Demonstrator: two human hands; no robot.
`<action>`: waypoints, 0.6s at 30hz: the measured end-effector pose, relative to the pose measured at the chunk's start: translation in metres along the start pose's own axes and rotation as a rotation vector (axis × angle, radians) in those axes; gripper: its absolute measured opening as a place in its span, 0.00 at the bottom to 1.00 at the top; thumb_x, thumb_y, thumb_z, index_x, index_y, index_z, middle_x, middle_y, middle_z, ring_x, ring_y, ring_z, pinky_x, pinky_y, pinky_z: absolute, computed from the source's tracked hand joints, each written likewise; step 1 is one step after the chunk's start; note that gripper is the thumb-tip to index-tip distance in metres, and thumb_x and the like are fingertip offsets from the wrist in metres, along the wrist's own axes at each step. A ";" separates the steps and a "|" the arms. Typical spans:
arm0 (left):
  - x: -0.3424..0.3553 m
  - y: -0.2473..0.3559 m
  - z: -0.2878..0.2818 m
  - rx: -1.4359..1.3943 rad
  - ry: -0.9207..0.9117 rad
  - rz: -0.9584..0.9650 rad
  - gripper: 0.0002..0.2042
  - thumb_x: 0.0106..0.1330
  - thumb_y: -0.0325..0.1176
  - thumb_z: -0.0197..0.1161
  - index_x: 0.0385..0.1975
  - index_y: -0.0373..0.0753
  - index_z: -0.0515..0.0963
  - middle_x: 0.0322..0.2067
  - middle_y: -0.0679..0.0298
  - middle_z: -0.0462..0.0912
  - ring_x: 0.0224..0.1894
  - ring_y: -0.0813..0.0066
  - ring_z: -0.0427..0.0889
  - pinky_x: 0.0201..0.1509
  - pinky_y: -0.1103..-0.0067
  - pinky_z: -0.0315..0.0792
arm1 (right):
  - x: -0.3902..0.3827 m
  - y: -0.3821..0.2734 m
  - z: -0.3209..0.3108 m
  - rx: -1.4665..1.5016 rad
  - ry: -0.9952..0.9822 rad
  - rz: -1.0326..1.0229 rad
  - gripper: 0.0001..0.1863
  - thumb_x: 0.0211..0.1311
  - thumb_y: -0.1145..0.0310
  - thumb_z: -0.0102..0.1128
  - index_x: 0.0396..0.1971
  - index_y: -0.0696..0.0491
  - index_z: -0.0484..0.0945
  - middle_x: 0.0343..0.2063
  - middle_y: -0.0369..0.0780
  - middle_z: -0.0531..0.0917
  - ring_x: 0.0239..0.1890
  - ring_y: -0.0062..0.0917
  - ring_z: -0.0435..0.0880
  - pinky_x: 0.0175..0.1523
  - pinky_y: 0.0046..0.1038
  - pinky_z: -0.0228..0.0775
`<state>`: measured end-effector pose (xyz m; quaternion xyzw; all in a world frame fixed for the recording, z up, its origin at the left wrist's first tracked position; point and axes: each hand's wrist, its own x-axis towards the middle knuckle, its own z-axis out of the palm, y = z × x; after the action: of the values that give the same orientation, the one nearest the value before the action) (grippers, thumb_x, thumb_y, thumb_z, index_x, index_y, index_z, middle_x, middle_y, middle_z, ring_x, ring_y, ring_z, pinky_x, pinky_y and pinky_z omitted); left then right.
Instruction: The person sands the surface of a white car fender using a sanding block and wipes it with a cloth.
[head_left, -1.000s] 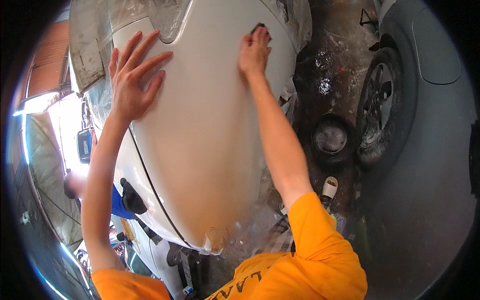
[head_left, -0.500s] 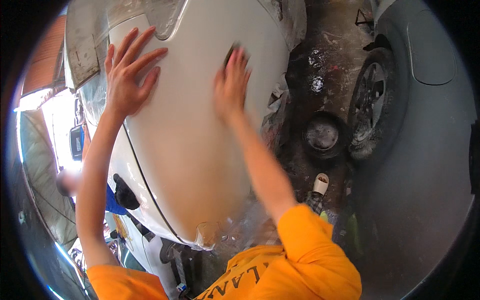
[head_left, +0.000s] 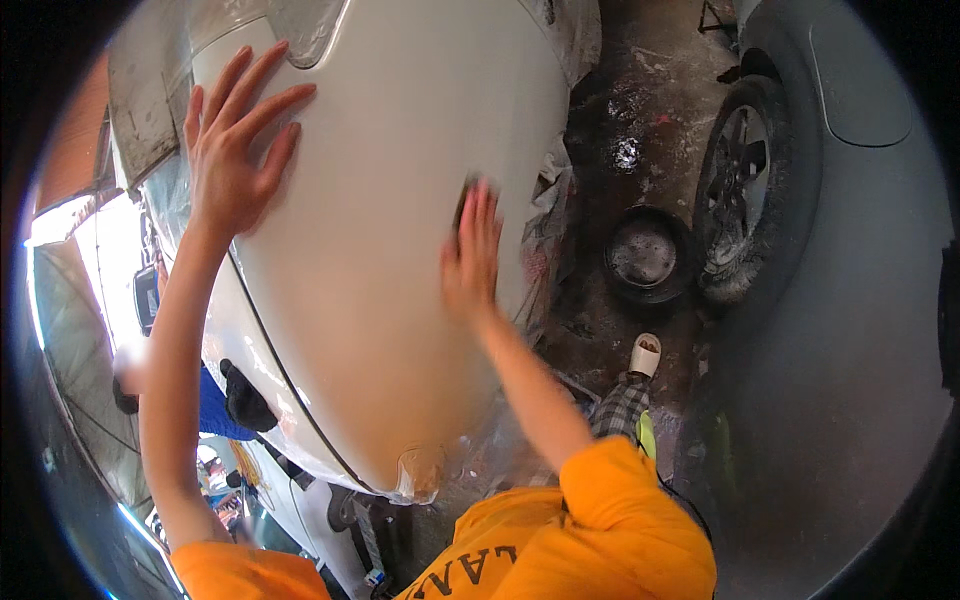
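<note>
In front of me is the wide, pale grey-white rear body panel (head_left: 370,220) of a car, with a tan, hazy patch (head_left: 400,410) toward its near end. My left hand (head_left: 232,165) lies on the panel's upper left with fingers spread, close to the window corner. Lower and to the right, my right hand (head_left: 474,265) presses a flat pad (head_left: 462,210) against the surface. A dark edge of the pad shows beside my fingers; motion blur and the hand hide the rest, so its exact kind is unclear.
Crumpled plastic sheeting (head_left: 540,235) hangs along the panel's right side. On the wet floor stands a black tub (head_left: 645,258) of cloudy, foamy liquid, beside the wheel (head_left: 740,190) of a dark grey car (head_left: 850,300). At left, another person in blue (head_left: 215,405) is near the car.
My right hand has slid the pad down the panel toward me. My left hand stays spread on the surface. The whole view has shifted slightly.
</note>
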<state>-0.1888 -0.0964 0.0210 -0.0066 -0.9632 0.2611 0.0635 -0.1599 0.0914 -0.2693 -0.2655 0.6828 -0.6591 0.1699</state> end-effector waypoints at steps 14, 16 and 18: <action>-0.002 -0.007 0.005 0.055 0.044 0.056 0.15 0.70 0.40 0.59 0.53 0.67 0.83 0.70 0.77 0.67 0.76 0.68 0.56 0.79 0.49 0.39 | -0.065 0.009 0.007 0.031 -0.025 0.038 0.43 0.66 0.66 0.50 0.76 0.58 0.42 0.78 0.50 0.41 0.79 0.51 0.36 0.74 0.64 0.28; -0.004 -0.010 0.004 0.049 0.066 0.107 0.15 0.72 0.39 0.56 0.55 0.64 0.82 0.71 0.76 0.66 0.77 0.66 0.54 0.78 0.48 0.38 | -0.156 -0.003 0.020 0.048 -0.036 0.081 0.40 0.69 0.63 0.46 0.76 0.58 0.43 0.78 0.50 0.41 0.79 0.52 0.36 0.73 0.65 0.28; -0.003 -0.008 0.004 0.046 0.061 0.101 0.15 0.72 0.39 0.58 0.56 0.64 0.82 0.71 0.77 0.67 0.77 0.68 0.54 0.78 0.47 0.38 | -0.175 0.000 0.024 0.061 -0.006 0.056 0.39 0.70 0.61 0.45 0.76 0.58 0.43 0.78 0.51 0.41 0.79 0.52 0.36 0.74 0.65 0.28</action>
<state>-0.1860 -0.1058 0.0210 -0.0616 -0.9531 0.2855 0.0795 -0.0062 0.1747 -0.2912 -0.2431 0.6689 -0.6739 0.1984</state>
